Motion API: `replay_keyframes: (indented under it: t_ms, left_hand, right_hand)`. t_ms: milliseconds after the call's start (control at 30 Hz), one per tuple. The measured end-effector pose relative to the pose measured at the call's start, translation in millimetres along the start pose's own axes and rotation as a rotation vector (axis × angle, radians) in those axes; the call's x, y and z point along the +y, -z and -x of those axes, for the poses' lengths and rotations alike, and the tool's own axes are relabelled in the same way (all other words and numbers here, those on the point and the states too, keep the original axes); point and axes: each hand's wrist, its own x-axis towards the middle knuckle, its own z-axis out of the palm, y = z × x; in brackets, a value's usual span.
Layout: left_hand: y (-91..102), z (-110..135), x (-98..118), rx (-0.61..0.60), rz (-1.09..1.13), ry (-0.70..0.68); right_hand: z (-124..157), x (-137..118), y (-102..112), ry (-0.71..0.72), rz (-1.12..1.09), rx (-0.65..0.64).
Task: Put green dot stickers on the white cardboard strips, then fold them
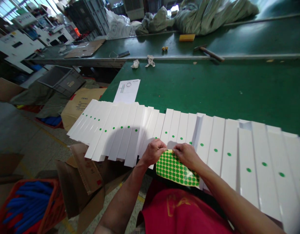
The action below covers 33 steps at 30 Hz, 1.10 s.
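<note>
A yellow-backed sticker sheet (178, 169) full of round green dots hangs at the table's front edge, before my body. My left hand (154, 151) pinches near its upper left corner. At the top edge, my right hand (186, 155) has thumb and fingers closed on the sheet, close to the left fingertips. Whether a loose dot sits between the fingers is too small to tell. Under and around both hands lies a long row of flat white boxes (215, 143), side by side and partly overlapping. Most visible boxes carry one green dot.
A printed paper (127, 91) lies behind the boxes on the green table (213, 84). Farther back are a hammer (211, 53), crumpled tissues (150, 61) and a yellow block (187, 38). Open cartons (84, 169) and a red crate (57, 201) of blue items stand at lower left.
</note>
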Motion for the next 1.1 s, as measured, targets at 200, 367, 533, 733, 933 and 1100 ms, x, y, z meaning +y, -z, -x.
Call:
replay_keyframes:
  t_ms: [200, 367, 533, 733, 933, 1100]
  left_hand:
    - [-10.4, -13, -32, 0.541, -0.144, 0.425]
    - [-22.9, -26, -44, 0.683, -0.247, 0.533]
    - [-28.2, -35, -42, 0.709, -0.313, 0.613]
    - [-26.7, -45, -39, 0.699, -0.392, 0.709]
    - [-31.3, -48, -40, 0.684, -0.464, 0.743]
    - [-31.9, -55, -41, 0.693, -0.470, 0.733]
  right_hand:
    - [1, 3, -2, 0.007, -0.019, -0.032]
    - [1, 5, -4, 0.017, -0.042, -0.064]
    - [0, 5, -5, 0.024, -0.051, -0.086]
    - [0, 6, -2, 0.029, -0.065, -0.107]
    - [0, 8, 0, 0.025, -0.083, -0.115]
    - [-1, 8, 1, 0.042, -0.109, -0.099]
